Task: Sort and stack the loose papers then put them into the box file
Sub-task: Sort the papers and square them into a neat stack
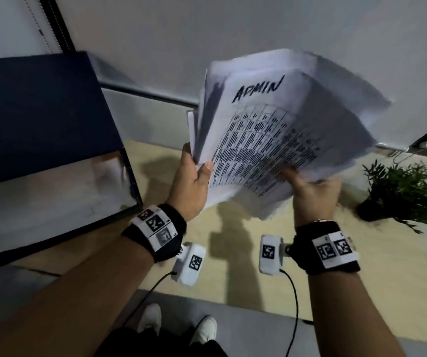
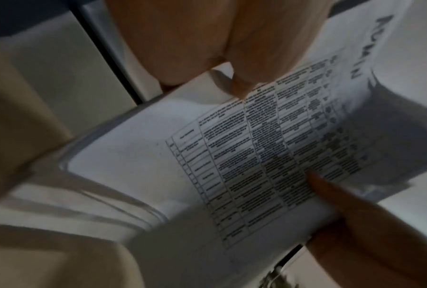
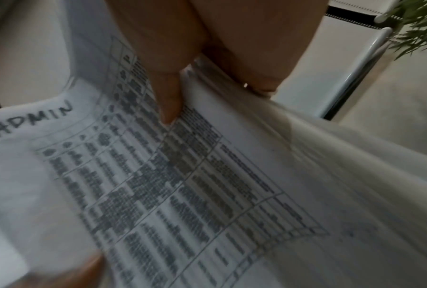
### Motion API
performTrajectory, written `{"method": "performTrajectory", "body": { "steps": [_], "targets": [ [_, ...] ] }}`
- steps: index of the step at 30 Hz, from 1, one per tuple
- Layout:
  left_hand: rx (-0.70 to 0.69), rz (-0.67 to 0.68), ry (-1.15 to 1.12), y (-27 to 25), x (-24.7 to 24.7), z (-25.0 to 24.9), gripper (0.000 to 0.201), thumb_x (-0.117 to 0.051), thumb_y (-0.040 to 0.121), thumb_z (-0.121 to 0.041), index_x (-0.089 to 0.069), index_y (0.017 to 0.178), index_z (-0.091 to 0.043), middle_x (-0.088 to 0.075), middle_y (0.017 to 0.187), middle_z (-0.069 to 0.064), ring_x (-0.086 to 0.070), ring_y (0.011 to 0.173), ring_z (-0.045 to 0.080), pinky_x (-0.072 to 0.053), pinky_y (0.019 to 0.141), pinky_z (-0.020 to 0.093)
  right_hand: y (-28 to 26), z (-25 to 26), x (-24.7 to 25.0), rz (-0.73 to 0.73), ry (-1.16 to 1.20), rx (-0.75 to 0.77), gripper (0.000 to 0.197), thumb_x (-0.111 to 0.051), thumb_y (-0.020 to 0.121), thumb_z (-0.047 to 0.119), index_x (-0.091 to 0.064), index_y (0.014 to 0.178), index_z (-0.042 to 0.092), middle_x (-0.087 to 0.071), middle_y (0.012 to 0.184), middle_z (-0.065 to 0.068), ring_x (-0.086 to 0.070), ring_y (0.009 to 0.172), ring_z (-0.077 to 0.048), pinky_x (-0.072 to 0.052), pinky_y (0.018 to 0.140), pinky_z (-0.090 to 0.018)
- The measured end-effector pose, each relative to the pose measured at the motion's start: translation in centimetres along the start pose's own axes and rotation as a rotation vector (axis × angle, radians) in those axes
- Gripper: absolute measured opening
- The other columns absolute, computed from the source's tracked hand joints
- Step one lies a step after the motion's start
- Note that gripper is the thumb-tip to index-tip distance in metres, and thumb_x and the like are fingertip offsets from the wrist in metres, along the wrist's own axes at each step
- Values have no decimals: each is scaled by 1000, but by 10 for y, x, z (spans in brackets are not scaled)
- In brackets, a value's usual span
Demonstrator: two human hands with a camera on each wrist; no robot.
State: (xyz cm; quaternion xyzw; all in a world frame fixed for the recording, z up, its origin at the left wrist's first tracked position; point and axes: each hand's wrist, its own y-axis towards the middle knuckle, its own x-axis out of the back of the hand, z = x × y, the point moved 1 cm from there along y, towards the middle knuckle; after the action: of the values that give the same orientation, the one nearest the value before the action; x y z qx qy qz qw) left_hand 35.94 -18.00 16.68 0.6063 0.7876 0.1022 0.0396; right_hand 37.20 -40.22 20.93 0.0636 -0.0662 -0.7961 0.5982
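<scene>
Both hands are up off the tabletop (image 1: 233, 228) with the stack of papers (image 1: 279, 140) between them, top sheet marked "ADMIN" above a printed table. The left hand (image 1: 191, 184) pinches the stack's left edge, thumb on top; the right hand (image 1: 313, 189) grips the near right corner, thumb pressed on the print. The box file (image 1: 39, 140) lies open at the left, a potted plant (image 1: 408, 191) at the right.

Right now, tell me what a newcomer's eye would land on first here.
First, the stack of papers held up mid-frame, its top sheet marked ADMIN in heavy handwriting above a dense printed table. The left hand and right hand grip its near edge above the wooden desk. Then the open dark blue box file at left and the potted plant at right.
</scene>
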Motion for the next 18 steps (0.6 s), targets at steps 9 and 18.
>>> {"method": "performTrajectory", "body": {
  "steps": [9,18],
  "targets": [
    [154,96,-11,-4,8,17,53,-69,88,-19,-30,120,-35,-47,135,7,-60,115,9,-42,91,2,-22,-15,-12,-21,3,19,42,-85,64,-4,-70,93,21,-74,91,-4,-69,83,-21,-57,83,-52],
    [-44,-43,-214,0,4,-29,57,-59,92,-21,-26,139,-12,-55,114,-2,-63,90,-6,-52,85,16,-14,31,-26,-106,46,226,38,-70,85,2,-56,120,7,-66,105,-9,-64,96,-10,-52,82,-21]
  ]
}}
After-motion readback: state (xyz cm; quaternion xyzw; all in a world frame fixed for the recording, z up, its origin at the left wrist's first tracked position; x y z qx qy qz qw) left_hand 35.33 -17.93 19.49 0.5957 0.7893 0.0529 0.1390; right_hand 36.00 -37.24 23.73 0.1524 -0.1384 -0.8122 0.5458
